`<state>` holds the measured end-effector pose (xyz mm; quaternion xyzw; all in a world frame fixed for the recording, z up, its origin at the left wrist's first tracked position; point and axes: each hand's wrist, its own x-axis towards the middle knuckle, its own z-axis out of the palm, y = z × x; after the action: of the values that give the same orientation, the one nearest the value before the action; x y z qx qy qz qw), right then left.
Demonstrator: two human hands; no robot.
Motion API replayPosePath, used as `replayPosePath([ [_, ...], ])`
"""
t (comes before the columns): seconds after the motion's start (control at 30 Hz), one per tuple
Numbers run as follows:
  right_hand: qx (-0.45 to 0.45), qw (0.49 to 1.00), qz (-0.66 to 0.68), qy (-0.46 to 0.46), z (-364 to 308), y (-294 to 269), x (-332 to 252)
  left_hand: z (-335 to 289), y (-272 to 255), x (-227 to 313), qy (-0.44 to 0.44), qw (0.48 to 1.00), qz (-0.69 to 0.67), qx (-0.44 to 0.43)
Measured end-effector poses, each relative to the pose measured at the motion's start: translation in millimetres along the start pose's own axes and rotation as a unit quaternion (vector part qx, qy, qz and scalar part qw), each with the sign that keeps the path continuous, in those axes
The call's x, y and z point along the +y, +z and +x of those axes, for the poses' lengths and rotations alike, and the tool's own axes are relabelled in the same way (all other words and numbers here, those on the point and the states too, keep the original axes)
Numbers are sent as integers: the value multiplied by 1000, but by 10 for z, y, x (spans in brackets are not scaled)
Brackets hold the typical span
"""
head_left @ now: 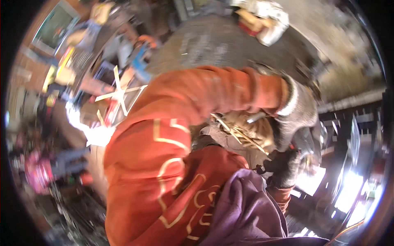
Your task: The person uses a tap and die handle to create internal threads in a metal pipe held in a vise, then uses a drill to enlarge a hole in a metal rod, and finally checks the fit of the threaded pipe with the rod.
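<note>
The view is blurred and tilted. My left arm, in an orange sleeve with pale line patterns, crosses from the lower left to the right. My left hand (pixel 298 112) wears a grey knit glove and curls over the right side of a tan bundle (pixel 240 131) with thin pale sticks lying across it. Just below is my right hand (pixel 283 167) in a dark glove, fingers bunched close under the bundle; whether it holds anything is hidden. A purple cloth (pixel 246 209) lies over my lap below both hands.
Pale slats crossed in a star shape (pixel 119 92) lie by a cluttered bench (pixel 82 61) at the upper left. A white and red object (pixel 264 20) sits on the grey floor (pixel 213 45) at the top. A person in pink (pixel 37 172) is at the left. Dark metal bars (pixel 349 123) stand at the right.
</note>
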<state>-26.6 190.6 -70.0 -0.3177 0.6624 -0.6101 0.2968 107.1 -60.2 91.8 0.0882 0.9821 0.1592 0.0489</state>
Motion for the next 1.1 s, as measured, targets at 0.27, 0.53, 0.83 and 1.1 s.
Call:
replayPosePath([
  [0.27, -45, 982, 159, 87, 563, 699, 437, -715, 1561, -471, -336, 725, -289, 527],
  [0.53, -66, 938, 301, 156, 844, 1009, 770, -211, 1280, -1050, -214, 372, -694, 578],
  [0.83, -117, 971, -206, 31, 1608, 1245, 937, -649, 1407, -1575, -383, 657, -509, 404],
  [1.1, -218, 706, -672, -49, 2479, 1293, 1457, -465, 2167, -1800, -506, 660, -470, 295],
])
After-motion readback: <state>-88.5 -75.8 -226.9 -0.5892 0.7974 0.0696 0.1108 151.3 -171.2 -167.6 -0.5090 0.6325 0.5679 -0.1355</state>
